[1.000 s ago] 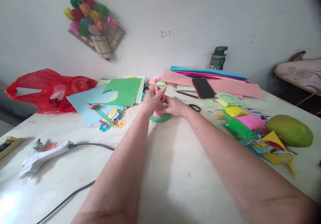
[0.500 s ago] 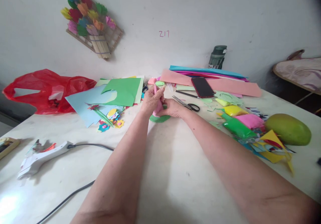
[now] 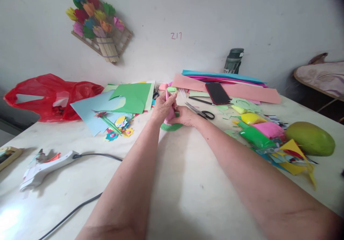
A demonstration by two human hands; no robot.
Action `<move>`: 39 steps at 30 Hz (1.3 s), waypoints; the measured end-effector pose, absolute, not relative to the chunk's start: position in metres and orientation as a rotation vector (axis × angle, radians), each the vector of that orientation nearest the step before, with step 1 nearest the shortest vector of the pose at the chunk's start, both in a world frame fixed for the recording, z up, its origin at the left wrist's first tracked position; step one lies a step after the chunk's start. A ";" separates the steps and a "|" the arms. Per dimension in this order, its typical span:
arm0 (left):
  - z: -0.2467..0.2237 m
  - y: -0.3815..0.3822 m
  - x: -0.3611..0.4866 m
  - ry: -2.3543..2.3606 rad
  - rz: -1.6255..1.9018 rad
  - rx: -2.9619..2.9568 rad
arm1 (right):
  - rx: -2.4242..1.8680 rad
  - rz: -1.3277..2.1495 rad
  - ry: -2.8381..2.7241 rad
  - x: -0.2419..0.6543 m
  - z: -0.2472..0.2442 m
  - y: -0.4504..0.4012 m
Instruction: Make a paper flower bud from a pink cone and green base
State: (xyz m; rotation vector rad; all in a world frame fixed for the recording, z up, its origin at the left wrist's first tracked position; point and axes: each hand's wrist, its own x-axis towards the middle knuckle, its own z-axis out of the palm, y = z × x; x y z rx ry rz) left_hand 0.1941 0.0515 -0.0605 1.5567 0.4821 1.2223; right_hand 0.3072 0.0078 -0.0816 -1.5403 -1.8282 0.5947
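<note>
A tall pink piece [image 3: 170,115], perhaps soft clay or paper, stands upright over a round green base [image 3: 172,126] on the table. My left hand [image 3: 162,107] is closed around its upper part from the left. From the right, my right hand [image 3: 186,116] closes on its lower part, thumb and fingers pressed near the base. A bit of dark green shows between the hands. Much of the pink piece is hidden by my fingers. Scissors [image 3: 202,112] with black handles lie just right of my right hand.
Green paper [image 3: 134,96] and paper flowers [image 3: 118,130] lie left, near a red plastic bag [image 3: 51,96]. A white glue gun [image 3: 48,170] trails a black cord. At right are a phone [image 3: 217,92], clay packets [image 3: 258,136] and a green fruit [image 3: 310,138]; a bottle [image 3: 233,61] stands behind.
Both hands keep their hold on the pink piece with barely any visible movement. The whole view has shifted very slightly.
</note>
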 end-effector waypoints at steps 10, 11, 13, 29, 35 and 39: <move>-0.060 0.052 0.194 0.534 1.213 1.578 | -1.567 0.575 -1.831 0.308 -0.087 0.010; -0.060 0.052 0.194 0.534 1.211 1.580 | -1.568 0.575 -1.833 0.308 -0.087 0.010; -0.060 0.051 0.194 0.535 1.209 1.586 | -1.572 0.575 -1.834 0.308 -0.088 0.010; -0.060 0.051 0.194 0.554 1.222 1.604 | -1.440 0.660 -1.838 0.310 -0.082 0.006; -0.060 0.051 0.194 0.517 1.239 1.621 | -1.360 0.729 -1.765 0.322 -0.070 0.003; -0.060 0.052 0.193 0.517 1.236 1.617 | -1.522 0.613 -1.534 0.325 -0.076 0.011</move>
